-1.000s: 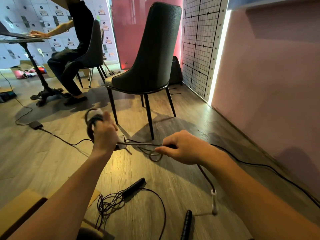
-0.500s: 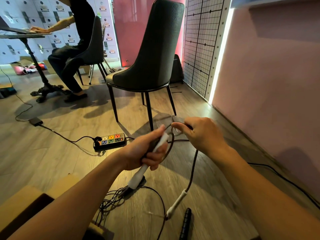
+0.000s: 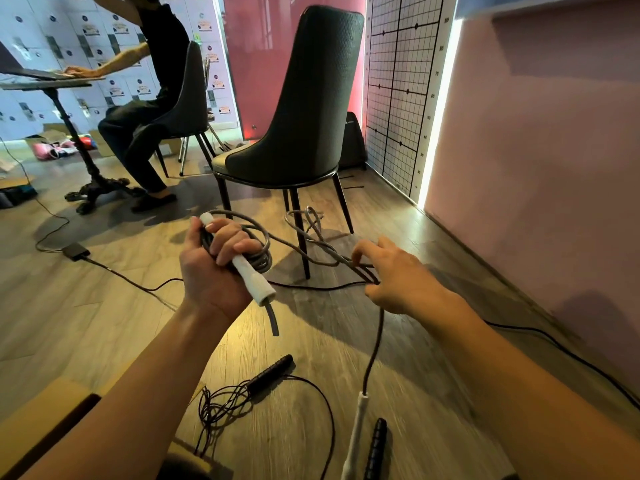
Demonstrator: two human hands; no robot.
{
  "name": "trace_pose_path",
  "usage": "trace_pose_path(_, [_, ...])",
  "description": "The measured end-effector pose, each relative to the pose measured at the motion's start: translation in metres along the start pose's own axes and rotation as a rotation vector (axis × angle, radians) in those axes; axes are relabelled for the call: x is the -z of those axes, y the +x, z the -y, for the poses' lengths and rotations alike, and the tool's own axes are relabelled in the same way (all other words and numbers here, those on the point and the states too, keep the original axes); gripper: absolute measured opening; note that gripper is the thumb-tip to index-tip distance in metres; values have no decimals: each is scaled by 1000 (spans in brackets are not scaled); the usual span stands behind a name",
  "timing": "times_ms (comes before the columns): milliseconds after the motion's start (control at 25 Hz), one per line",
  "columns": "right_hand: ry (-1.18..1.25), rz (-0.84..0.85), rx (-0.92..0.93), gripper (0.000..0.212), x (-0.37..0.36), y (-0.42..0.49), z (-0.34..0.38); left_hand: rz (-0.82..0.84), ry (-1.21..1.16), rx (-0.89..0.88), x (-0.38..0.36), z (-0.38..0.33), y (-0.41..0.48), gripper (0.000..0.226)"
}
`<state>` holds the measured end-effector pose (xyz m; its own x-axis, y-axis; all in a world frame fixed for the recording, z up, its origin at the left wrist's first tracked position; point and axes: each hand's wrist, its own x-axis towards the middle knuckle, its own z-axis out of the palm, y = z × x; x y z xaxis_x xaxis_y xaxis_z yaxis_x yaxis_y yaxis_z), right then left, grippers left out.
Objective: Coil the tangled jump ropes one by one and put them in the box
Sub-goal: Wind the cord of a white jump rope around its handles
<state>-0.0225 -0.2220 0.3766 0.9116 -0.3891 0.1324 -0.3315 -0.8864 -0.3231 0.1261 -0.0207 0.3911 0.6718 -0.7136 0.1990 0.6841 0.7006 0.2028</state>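
Item: grey cord jump rope with white foam handles (image 3: 261,259), part-coiled, held in the air. Left hand (image 3: 211,268) clamps one handle plus the gathered loops. Right hand (image 3: 398,275) pinches the loose strand. Advised: feed even loops leftward, lifting the dangling handle clear of the black tangled rope (image 3: 270,374). Destination: brown cardboard box (image 3: 41,407), lower left.

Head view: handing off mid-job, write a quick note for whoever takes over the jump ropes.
Left hand grips one white handle plus coils of the grey rope.
Right hand holds its loose length; the second white handle dangles below.
Done: grey rope partly coiled.
Left: finish it, put it in the cardboard box, then coil the tangled black rope on the floor.
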Motion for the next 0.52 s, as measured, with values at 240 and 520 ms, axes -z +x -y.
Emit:
trace_pose_path(240, [-48, 244, -96, 23, -1, 0, -4, -266, -131, -292, 7, -22, 6, 50])
trace_pose_path(520, [125, 356, -212, 33, 13, -1, -12, -463, 304, -573, 25, -29, 15, 41])
